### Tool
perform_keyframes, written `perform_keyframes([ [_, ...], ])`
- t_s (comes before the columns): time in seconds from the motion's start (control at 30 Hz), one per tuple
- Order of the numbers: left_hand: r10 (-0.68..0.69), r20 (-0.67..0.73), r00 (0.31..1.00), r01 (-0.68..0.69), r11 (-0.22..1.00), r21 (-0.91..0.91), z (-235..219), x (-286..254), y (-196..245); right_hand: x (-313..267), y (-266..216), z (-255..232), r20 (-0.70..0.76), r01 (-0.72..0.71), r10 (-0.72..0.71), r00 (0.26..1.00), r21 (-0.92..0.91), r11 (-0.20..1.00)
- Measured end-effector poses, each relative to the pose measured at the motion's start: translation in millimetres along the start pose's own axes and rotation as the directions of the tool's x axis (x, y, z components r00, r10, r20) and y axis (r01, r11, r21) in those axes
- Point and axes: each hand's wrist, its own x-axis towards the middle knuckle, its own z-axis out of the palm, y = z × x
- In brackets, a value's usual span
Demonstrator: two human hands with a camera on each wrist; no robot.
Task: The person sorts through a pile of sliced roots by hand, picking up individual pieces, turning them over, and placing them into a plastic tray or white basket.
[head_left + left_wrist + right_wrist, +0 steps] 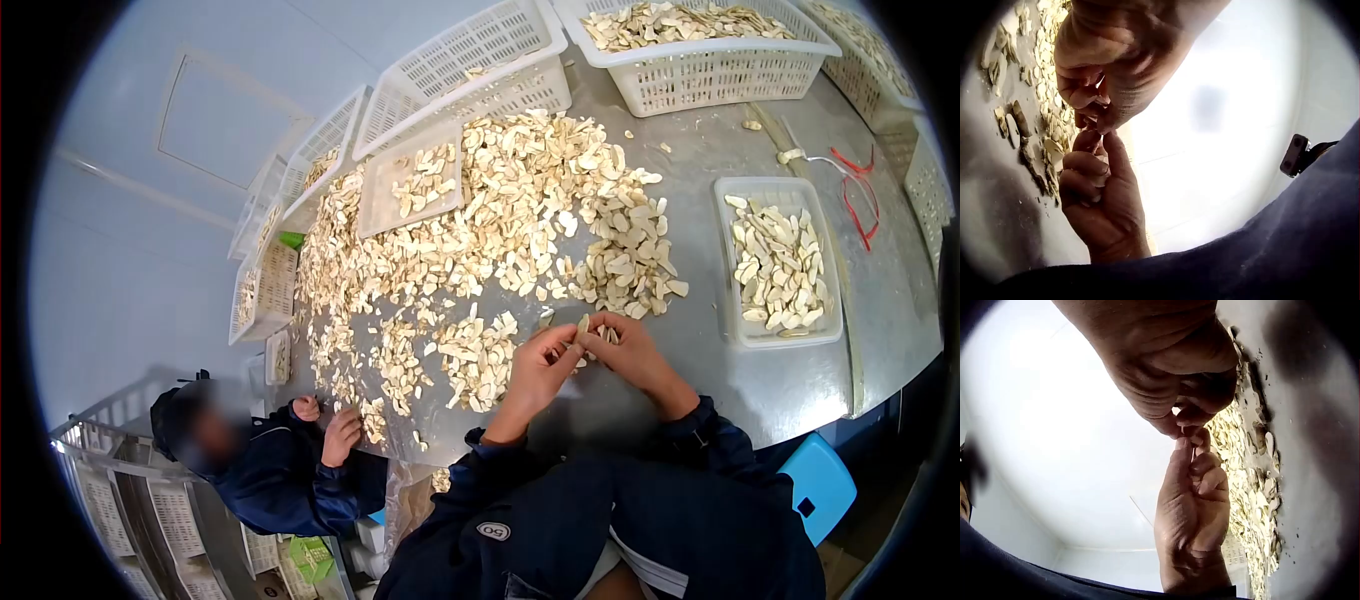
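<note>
My left hand (543, 372) and right hand (632, 352) meet over the near part of the metal table, fingertips together. Between them they pinch a thin, pale dried slice (583, 325). More pale pieces show among the curled fingers of the right hand. In the left wrist view, the thumb and fingers of the right hand (1104, 194) come up against those of the left; the slice is mostly hidden there. Just beyond the hands lies a heap of larger slices (628, 255). A smaller pile of slices (475, 360) is beside the left hand.
A broad heap of slices (510, 200) covers the far left, with a shallow tray (375, 205) on it. Another white tray (733, 300) of slices stands at right. Plastic baskets (690, 85) line the back edge. Another person (270, 470) works at the left.
</note>
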Motion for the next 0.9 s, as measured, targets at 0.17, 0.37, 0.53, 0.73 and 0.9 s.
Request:
perform_keyframes([
  [0.17,0.027,-0.013,1.0,-0.027,0.999,0.038,0,0,-3,0,3,0,-0.022,-0.004,0.003,1.0,-0.017,1.0],
  [0.37,0.045,-0.02,0.999,-0.044,0.996,0.071,0,-1,0,2,7,0,-0.024,-0.016,0.016,1.0,-0.02,1.0],
  [0.53,0.07,-0.003,0.998,-0.069,0.992,0.106,-1,-1,5,3,10,0,-0.042,0.019,-0.022,0.999,-0.059,0.998],
  [0.73,0.07,0.011,0.997,-0.071,0.989,0.126,-2,-1,5,4,17,-1,-0.043,0.027,-0.031,0.999,-0.084,0.996],
  [0.9,0.052,0.021,0.998,-0.054,0.994,0.097,-3,0,2,2,8,0,-0.05,0.042,-0.047,0.998,-0.103,0.994],
])
